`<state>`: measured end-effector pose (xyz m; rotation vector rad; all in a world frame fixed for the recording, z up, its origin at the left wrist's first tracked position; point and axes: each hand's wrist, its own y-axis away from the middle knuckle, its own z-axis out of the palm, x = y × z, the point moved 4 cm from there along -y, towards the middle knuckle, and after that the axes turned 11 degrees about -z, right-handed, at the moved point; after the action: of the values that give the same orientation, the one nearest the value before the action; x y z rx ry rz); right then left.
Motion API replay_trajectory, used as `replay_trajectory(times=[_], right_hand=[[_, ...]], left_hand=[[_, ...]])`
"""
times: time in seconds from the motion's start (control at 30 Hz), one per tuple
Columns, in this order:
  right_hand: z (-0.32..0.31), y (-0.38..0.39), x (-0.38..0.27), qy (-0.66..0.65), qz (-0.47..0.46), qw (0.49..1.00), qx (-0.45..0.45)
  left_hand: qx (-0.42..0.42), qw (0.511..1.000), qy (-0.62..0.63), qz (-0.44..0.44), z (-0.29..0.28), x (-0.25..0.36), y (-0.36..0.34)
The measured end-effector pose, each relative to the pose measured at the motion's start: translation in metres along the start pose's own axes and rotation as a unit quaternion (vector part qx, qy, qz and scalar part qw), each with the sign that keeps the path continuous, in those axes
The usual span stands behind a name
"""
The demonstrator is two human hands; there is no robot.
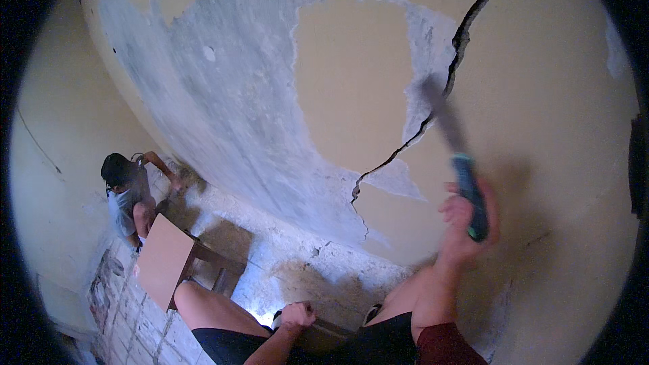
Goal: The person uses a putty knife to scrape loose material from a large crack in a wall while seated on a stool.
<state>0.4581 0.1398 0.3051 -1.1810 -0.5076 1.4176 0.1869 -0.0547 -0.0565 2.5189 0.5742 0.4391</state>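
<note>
My right hand (466,223) is wrapped round the dark handle, with green-blue trim, of a scraper (468,189). Its grey blade (447,122), smeared by motion, crosses the jagged dark crack (462,40) in the wall; whether it touches the wall I cannot tell. Beige paint (351,81) covers part of the wall, and around it lies a bare grey-white scraped area (236,74). Low between my knees, my left hand (297,314) is closed in a fist. What it holds, if anything, is hidden.
At the far left another person (128,196) in a grey shirt and dark cap crouches by the wall's foot. A small table or stool with a pinkish top (162,260) stands beside my left knee. Dust and debris (311,280) lie on the tiled floor (182,338), near a bright light (265,314).
</note>
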Motion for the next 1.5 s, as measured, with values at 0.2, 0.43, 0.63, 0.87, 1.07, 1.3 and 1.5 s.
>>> replay_trajectory(times=[0.2,0.43,0.63,0.87,1.07,1.3,1.5], right_hand=[[-0.003,0.004,-0.001,0.043,-0.073,0.996,-0.037],[0.004,0.008,-0.001,0.029,0.046,0.998,-0.006],[0.009,0.014,0.004,0.087,-0.004,0.993,-0.081],[0.002,0.015,0.004,0.101,-0.020,0.989,-0.110],[0.005,0.013,0.001,0.069,-0.062,0.993,-0.070],[0.018,0.008,-0.004,0.077,0.001,0.994,-0.073],[0.018,0.012,-0.008,0.063,-0.019,0.995,-0.071]], left_hand=[[0.022,1.000,0.001,0.000,0.008,-0.002,-0.004],[-0.031,0.999,0.019,-0.032,-0.004,-0.002,0.005],[-0.040,0.999,-0.028,-0.015,0.002,0.000,-0.003],[-0.032,0.999,-0.009,-0.034,-0.006,0.002,0.003],[-0.001,1.000,-0.013,-0.003,0.004,-0.002,-0.004],[-0.018,1.000,-0.025,-0.002,0.001,-0.001,-0.004],[-0.043,0.999,-0.013,-0.006,0.004,-0.006,-0.003]])
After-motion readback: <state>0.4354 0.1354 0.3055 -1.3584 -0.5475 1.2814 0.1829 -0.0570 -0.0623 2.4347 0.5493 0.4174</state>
